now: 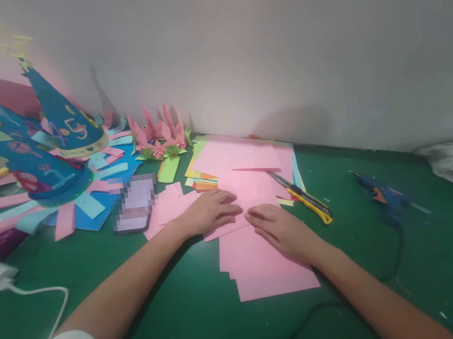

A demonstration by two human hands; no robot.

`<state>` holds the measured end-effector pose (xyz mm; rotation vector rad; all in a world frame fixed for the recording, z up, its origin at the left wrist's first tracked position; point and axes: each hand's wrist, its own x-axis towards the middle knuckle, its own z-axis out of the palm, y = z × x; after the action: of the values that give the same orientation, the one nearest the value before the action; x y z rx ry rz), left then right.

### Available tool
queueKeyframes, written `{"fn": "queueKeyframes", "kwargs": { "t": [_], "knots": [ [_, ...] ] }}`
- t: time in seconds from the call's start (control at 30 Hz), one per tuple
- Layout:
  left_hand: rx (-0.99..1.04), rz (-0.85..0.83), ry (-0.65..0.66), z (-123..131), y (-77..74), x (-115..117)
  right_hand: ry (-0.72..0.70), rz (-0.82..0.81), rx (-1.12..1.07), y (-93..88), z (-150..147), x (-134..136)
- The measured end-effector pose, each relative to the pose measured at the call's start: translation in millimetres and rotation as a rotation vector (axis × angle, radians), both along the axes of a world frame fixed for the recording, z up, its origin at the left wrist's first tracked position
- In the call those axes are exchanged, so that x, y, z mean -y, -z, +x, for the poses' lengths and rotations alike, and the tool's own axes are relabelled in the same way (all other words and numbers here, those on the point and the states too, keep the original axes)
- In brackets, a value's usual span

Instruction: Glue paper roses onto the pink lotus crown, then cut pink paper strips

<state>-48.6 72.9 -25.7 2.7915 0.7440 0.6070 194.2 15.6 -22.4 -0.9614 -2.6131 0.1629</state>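
Note:
Several overlapping sheets of pink paper [265, 270] lie on the green table in front of me. My left hand [209, 212] rests flat on the pink sheets with its fingers stretched to the right. Facing it, my right hand [278, 226] lies palm down on the paper, fingers extended to the left. A small gap parts the fingertips of the two hands. Just right of the paper is a yellow utility knife [308, 203], its blade end lying on the pink sheets. Coloured paper sheets [203, 164] show beneath the pink ones at the back.
Blue cone party hats [73, 126] with pink and light-blue paper strips stand at the left. A pink paper crown [159, 136] sits near the wall. A phone [135, 204] lies left of the paper. A blue glue gun [384, 193] with a cord is at the right.

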Motion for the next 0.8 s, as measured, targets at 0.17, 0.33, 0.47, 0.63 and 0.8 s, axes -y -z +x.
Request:
{"fn": "queueKeyframes", "kwargs": {
  "t": [0.17, 0.33, 0.47, 0.63, 0.8],
  "knots": [
    [0.005, 0.001, -0.003, 0, 0.9, 0, -0.047, 0.022, 0.075, -5.1, -5, 4],
    [0.003, 0.006, -0.001, 0, 1.6, -1, -0.075, 0.012, 0.153, -14.0, -19, 10],
    [0.013, 0.013, 0.001, 0, 2.0, -1, -0.052, 0.038, 0.091, -15.3, -15, 8],
    [0.013, -0.002, 0.007, 0, 1.8, -1, 0.005, 0.072, -0.035, -17.1, 11, 0],
    [0.007, -0.013, 0.004, 0, 2.4, -2, 0.029, 0.053, -0.103, -20.0, 20, -4]
  ]
}}
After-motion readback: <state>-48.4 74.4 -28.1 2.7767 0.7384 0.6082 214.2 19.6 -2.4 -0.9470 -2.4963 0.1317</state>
